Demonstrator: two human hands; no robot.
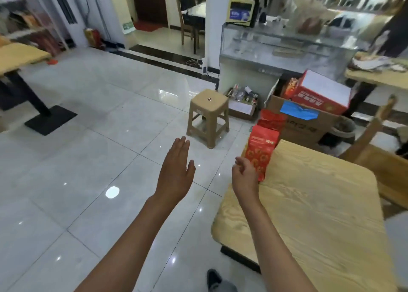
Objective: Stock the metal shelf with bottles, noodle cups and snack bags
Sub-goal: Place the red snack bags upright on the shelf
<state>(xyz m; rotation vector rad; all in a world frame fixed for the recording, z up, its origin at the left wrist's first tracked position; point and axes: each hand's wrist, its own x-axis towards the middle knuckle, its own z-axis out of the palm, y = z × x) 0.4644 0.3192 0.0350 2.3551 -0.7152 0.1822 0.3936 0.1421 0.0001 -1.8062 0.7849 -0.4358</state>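
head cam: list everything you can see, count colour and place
snack bags: 2, red, upright at the table's far left corner
wooden table: 1, light wood, right foreground
stool: 1, beige plastic, on the floor ahead
cardboard box: 1, brown, blue tape, behind the table
red carton: 1, tilted on the box
glass counter: 1, back right
left hand: flat, fingers straight, over the floor
right hand: fingers loosely curled, holding nothing, beside the near bag

Snack bags (261,152) on table (320,214) corner
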